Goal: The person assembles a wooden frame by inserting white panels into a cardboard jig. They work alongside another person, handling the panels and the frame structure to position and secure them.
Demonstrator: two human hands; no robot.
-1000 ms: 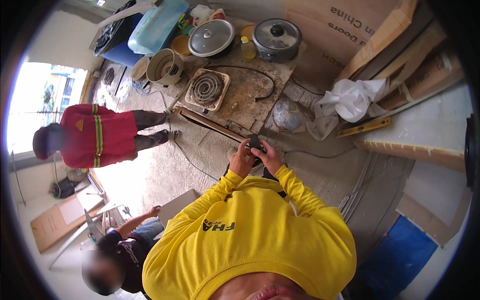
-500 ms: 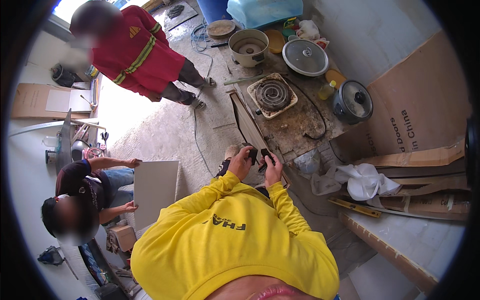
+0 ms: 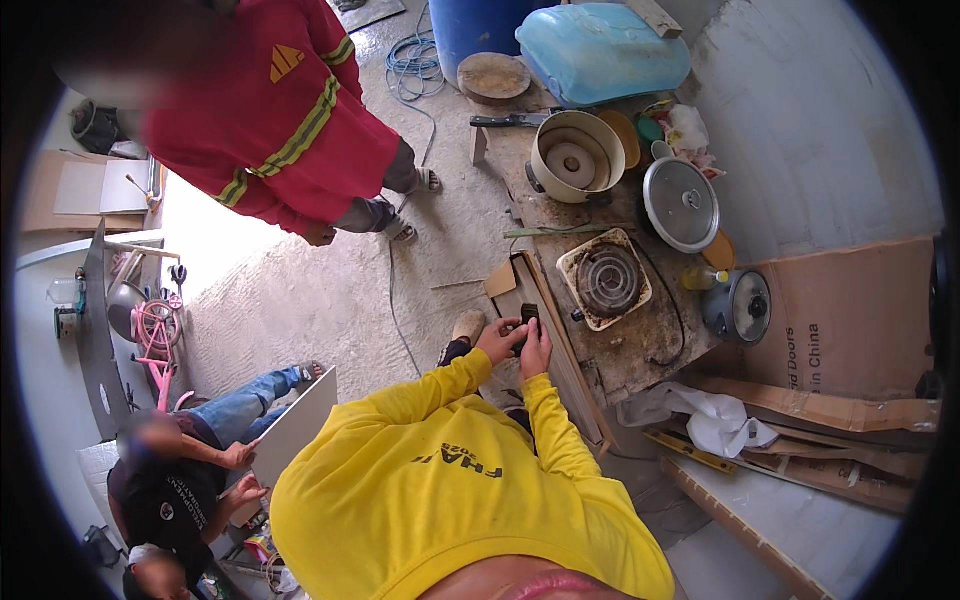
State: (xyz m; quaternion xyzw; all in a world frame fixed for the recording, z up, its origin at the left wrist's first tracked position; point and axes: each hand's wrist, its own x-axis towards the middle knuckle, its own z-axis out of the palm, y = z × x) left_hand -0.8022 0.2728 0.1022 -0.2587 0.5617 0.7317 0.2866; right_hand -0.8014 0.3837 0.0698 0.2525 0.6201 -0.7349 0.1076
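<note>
**Small dark object held in both hands over the plank**

A small dark object (image 3: 528,322) is grasped between both hands: the left hand (image 3: 499,340) is closed on its near side, the right hand (image 3: 536,349) is pressed against it from below. What the object is cannot be told; it is too small. Just beyond the grip a long wooden plank (image 3: 560,345) is laid along the edge of the low worktop (image 3: 640,350). The step in hand is judged to be a handling or adjusting of the object with the fingers. A steady two-handed hold would be called for next, since the object is small. To the right of the grip a coil hotplate (image 3: 605,280) is seen, and farther off a lidless cooker pot (image 3: 575,158) and a round lid (image 3: 681,203).
</note>
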